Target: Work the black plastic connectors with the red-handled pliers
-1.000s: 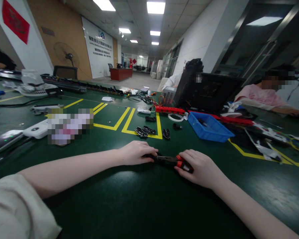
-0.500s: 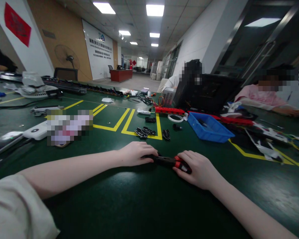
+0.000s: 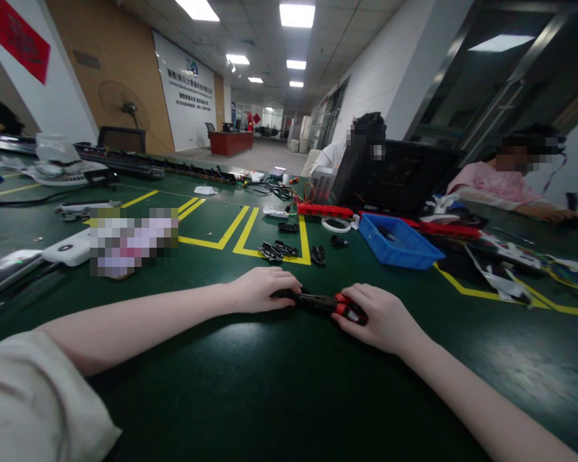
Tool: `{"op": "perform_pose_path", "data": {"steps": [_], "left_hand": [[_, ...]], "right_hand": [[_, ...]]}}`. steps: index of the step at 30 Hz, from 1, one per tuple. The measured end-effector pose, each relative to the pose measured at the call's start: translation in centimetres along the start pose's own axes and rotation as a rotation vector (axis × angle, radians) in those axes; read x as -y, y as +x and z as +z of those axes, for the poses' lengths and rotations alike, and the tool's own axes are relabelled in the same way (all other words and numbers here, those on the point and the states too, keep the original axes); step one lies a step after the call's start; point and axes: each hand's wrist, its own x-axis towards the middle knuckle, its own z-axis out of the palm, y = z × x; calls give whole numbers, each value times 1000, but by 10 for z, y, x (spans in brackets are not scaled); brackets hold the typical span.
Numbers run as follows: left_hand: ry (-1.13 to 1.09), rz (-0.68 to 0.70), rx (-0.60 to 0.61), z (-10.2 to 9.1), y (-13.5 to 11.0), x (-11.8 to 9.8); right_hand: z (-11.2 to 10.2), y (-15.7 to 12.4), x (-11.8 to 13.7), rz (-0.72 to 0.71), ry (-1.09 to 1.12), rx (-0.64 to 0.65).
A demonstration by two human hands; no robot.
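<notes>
My right hand [image 3: 376, 319] is closed around the red-and-black handles of a pair of pliers [image 3: 320, 301], whose jaws point left. My left hand [image 3: 264, 290] pinches a small black part [image 3: 284, 294] right at the tip of the jaws. Whether the jaws grip that part cannot be made out. Beyond the hands, several similar black parts [image 3: 278, 249] lie in and beside a yellow-taped box on the green table [image 3: 270, 391].
A blue bin [image 3: 399, 247] with dark items stands at right. Beyond are a white ring [image 3: 336, 224], a red strip [image 3: 324, 210] and a black monitor [image 3: 399, 173]. A phone [image 3: 135, 247] and white device [image 3: 70, 250] lie left. A person in pink [image 3: 496, 183] sits at right.
The view has shifted slightly, so everything sits a little higher and further left. Both hands keep their hold on the pliers and the small black part, nearly in the same pose.
</notes>
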Motion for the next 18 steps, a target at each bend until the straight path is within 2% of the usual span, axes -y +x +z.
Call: {"op": "perform_pose_path", "data": {"steps": [6,18], "left_hand": [[-40,-19,-3,-1,0,-1],[-177,-8,0,-2,3,3]], "right_hand": [[1,-1,-1,-24,-53,-24],[4,-1,-4,5,-16,-55]]}}
